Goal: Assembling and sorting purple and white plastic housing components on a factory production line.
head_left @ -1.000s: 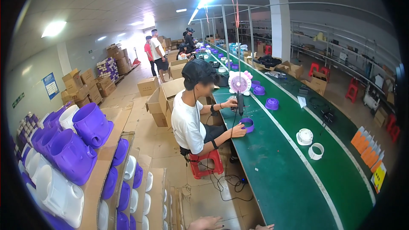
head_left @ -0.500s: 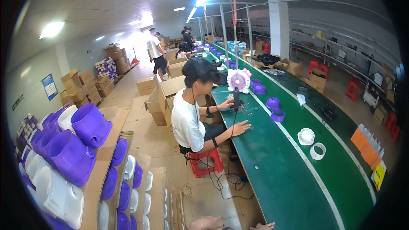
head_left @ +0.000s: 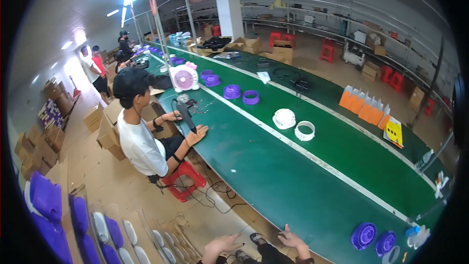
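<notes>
My left hand (head_left: 223,244) hangs over my lap at the lower edge, its fingers stretched out and holding nothing. Beside the near edge of the green worktable (head_left: 293,200) is my right hand (head_left: 291,238), fingers spread and nothing in them; whether it touches the edge I cannot tell. Farther right on the table lie two round purple plastic parts (head_left: 364,236) and a pale ring (head_left: 391,255). Around the middle of the green belt sit a white round housing (head_left: 284,119) and a white ring (head_left: 305,131).
A co-worker in a white shirt (head_left: 139,139) sits ahead on a red stool (head_left: 184,181). A black screwdriver (head_left: 185,116) hangs by them, near a pink-and-white fan (head_left: 184,77). Cartons with purple and white shells (head_left: 46,195) stand at left. Orange-and-white cards (head_left: 364,107) line the far side.
My view has swung right, so the co-worker and belt appear farther left. Both my hands now show more fully, and the purple parts at the lower right have come into view.
</notes>
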A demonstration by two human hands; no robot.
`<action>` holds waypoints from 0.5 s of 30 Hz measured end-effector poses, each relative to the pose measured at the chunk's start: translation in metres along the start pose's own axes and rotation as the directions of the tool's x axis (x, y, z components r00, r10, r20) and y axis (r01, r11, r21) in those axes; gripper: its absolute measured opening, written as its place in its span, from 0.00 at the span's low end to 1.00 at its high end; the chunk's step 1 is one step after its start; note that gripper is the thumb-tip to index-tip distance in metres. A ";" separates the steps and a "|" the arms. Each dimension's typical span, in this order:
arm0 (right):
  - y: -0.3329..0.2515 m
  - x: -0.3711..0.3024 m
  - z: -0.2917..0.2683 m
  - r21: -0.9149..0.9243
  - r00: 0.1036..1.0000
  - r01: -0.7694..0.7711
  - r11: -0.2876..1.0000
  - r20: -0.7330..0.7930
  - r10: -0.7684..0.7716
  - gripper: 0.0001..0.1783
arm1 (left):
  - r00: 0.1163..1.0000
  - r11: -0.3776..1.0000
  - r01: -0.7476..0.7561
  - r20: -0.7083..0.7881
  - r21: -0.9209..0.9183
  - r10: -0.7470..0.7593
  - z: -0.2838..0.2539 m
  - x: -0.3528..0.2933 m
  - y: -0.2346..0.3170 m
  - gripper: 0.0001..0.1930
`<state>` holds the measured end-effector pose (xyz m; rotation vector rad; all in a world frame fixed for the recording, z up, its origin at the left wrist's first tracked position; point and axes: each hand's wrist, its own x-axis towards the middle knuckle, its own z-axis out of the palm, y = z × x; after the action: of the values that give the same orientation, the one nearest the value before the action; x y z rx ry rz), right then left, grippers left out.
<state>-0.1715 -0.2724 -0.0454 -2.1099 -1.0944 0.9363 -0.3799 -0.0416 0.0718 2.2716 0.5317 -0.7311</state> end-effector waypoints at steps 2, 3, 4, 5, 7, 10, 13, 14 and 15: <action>-0.006 -0.008 -0.017 0.125 0.988 -0.133 0.983 0.092 0.122 0.21 | 0.998 0.999 0.024 0.051 0.033 -0.026 -0.016 0.007 0.016 0.32; -0.005 -0.008 -0.021 0.166 0.992 -0.120 0.979 0.058 0.112 0.20 | 0.999 0.999 0.032 0.038 0.024 -0.033 -0.023 0.010 0.025 0.32; -0.007 -0.008 -0.026 0.205 0.995 -0.099 0.974 0.029 0.095 0.19 | 0.999 0.999 0.014 0.040 0.045 -0.015 -0.029 0.013 0.035 0.31; -0.041 -0.011 -0.046 0.286 0.909 -0.410 0.866 0.212 0.360 0.21 | 0.999 0.998 0.009 0.033 0.066 -0.012 -0.035 0.016 0.040 0.30; -0.030 -0.028 -0.038 0.053 0.960 -0.002 0.999 -0.279 0.016 0.25 | 0.998 0.999 -0.041 -0.036 0.035 0.043 -0.011 0.054 0.017 0.30; 0.036 0.024 -0.038 0.246 0.943 -0.305 0.920 -0.058 0.329 0.20 | 0.985 0.997 -0.077 -0.153 -0.016 0.074 0.001 0.102 0.013 0.30; 0.047 0.052 -0.057 0.058 0.970 -0.194 0.979 -0.135 0.200 0.21 | 0.938 0.988 -0.117 -0.338 -0.100 0.077 -0.044 0.071 0.050 0.29; 0.038 0.060 -0.071 0.077 0.971 -0.220 0.972 -0.073 0.225 0.21 | 0.870 0.971 -0.190 -0.483 -0.144 0.098 -0.056 0.057 0.064 0.28; 0.028 0.069 -0.085 0.091 0.969 -0.243 0.966 -0.013 0.245 0.21 | 0.819 0.933 -0.297 -0.556 -0.205 0.139 -0.061 0.059 0.065 0.24</action>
<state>-0.0625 -0.2418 -0.0381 -2.2099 -0.7760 1.0491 -0.2786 -0.0328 0.1031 2.1948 0.5677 0.1150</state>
